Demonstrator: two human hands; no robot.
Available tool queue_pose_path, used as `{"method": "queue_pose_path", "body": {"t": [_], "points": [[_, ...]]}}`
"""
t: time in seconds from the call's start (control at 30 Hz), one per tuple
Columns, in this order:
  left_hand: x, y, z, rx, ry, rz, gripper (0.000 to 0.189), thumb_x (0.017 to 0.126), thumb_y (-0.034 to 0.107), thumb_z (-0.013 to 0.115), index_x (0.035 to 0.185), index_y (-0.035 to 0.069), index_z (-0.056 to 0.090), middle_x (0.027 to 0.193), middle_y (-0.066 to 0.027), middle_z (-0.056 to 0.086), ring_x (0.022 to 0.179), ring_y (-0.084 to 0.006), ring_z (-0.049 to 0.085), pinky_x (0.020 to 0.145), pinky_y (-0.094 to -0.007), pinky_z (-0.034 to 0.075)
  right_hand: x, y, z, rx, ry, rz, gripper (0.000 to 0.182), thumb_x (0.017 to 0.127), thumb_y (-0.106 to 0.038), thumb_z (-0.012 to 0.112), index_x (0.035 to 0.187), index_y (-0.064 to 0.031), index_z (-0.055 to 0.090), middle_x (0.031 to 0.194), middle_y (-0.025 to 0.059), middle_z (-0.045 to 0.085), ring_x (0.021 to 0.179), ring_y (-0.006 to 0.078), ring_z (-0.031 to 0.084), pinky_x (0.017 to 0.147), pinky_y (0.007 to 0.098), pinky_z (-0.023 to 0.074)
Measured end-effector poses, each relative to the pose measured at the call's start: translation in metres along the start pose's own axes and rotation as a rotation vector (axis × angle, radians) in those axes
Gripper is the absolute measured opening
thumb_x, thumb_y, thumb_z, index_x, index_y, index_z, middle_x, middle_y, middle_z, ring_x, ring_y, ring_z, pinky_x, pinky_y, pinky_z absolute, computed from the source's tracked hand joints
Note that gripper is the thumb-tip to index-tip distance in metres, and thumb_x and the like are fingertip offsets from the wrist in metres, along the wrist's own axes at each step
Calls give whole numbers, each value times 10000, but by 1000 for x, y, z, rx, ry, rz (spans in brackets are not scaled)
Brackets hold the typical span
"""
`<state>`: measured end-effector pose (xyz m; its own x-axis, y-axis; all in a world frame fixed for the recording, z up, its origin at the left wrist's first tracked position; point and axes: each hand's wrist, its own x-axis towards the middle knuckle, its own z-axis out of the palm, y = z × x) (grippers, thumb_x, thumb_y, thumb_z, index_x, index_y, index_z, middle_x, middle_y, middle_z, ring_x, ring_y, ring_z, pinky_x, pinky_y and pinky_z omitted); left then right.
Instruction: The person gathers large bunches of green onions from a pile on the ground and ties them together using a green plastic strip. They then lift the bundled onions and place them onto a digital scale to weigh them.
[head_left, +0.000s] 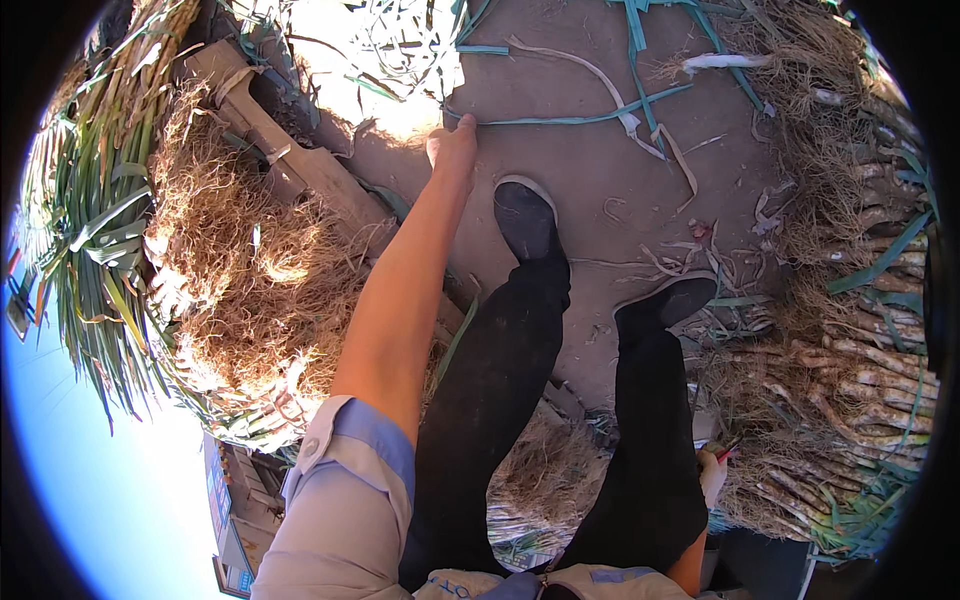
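Note:
My left hand (454, 146) is stretched out over the ground, fingers closed at the end of a long green leaf strip (555, 120) that trails to the right. Low at the right, my right hand (710, 469) shows only in part beside my right leg; a small red and dark object (724, 453) is next to it, and its fingers are mostly hidden. Stacked leeks or large green onions (877, 375) with pale stems and brown roots lie by that hand. Left of my left forearm is a big bundle with a dense mass of roots (247, 262) and green leaves (112, 225).
A wooden beam (322, 169) lies beside the root mass at the left. My two dark shoes stand on bare brown ground (592, 202), where loose leaves and dry peelings (675, 262) are scattered. Another rooted bundle (547, 465) is visible between my legs.

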<state>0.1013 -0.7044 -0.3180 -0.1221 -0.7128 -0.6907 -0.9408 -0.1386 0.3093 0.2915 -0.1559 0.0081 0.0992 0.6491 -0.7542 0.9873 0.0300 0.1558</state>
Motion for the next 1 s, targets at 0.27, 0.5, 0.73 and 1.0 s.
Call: {"method": "queue_pose_path", "body": {"t": [0.27, 0.5, 0.73, 1.0], "points": [[-55, -16, -50, -37, -119, 67, 123, 776, 71, 632, 677, 66, 559, 565, -10, 466, 493, -111, 419, 476, -293, 343, -7, 17, -36, 43, -57, -91, 88, 746, -39, 562, 790, -99, 516, 645, -6, 492, 479, 92, 397, 434, 234, 301], [-50, -4, -61, -7, -212, -106, 309, 870, 290, 699, 699, 67, 572, 556, 11, 434, 473, -93, 392, 444, -296, 307, -53, -26, -50, 253, -39, -82, 160, 764, 4, 539, 872, -106, 497, 737, 1, 517, 509, 76, 438, 415, 200, 349], [0, -12, 4, -149, -16, 102, 286, 840, 228, 642, 671, 11, 562, 589, -28, 492, 510, -161, 452, 499, -356, 369, -9, 3, -28, 32, 1, -115, 114, 755, -13, 566, 838, -85, 534, 722, 18, 549, 540, 98, 476, 501, 231, 392], [-237, 75, -125, -184, -425, 63, 147, 779, 81, 631, 667, -4, 590, 656, -13, 541, 624, -97, 480, 602, -245, 376, -91, -20, -53, 207, -74, -146, 143, 726, 15, 562, 811, -91, 519, 680, -5, 492, 497, 108, 428, 486, 254, 392]]}}
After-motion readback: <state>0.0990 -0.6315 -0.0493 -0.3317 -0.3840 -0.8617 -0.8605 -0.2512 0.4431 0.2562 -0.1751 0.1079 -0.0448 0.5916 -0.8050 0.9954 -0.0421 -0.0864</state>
